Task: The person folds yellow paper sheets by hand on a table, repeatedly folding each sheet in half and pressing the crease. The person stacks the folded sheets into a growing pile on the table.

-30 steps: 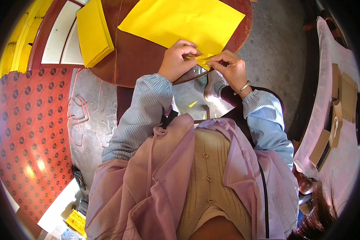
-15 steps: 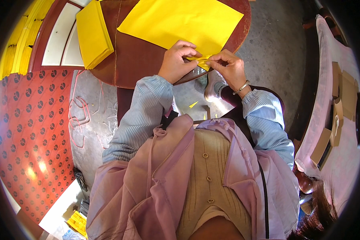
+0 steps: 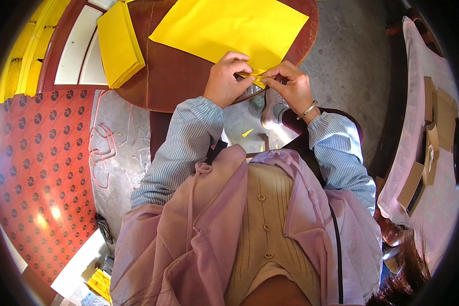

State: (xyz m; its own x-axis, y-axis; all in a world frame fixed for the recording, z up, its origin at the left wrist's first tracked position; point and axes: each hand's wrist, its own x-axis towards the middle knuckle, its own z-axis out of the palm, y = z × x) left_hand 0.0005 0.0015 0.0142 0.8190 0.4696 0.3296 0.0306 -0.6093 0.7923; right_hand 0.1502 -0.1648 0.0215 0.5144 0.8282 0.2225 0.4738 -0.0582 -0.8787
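A large yellow sheet (image 3: 229,30) lies on the round brown table (image 3: 176,84), its near corner at the table's front edge. My left hand (image 3: 228,79) pinches folded yellow material at that corner between thumb and fingers. Close beside it, my right hand (image 3: 289,84), with a bracelet at the wrist, pinches the same gathered corner from the other side. The fingertips hide part of the folds. Whether the sheet is paper or cloth I cannot tell. To the left on the table rests a thick stack of folded yellow sheets (image 3: 118,46).
More yellow bundles (image 3: 25,51) are piled at the far left, by a red patterned panel (image 3: 41,173). Pink cord (image 3: 104,140) and a small yellow scrap (image 3: 247,132) lie on the concrete floor. At right, opened cardboard boxes (image 3: 428,148) sit on a pink-covered surface (image 3: 433,229).
Both hands stay at the sheet's corner with only slight finger shifts. The sheet has edged a little to the left.
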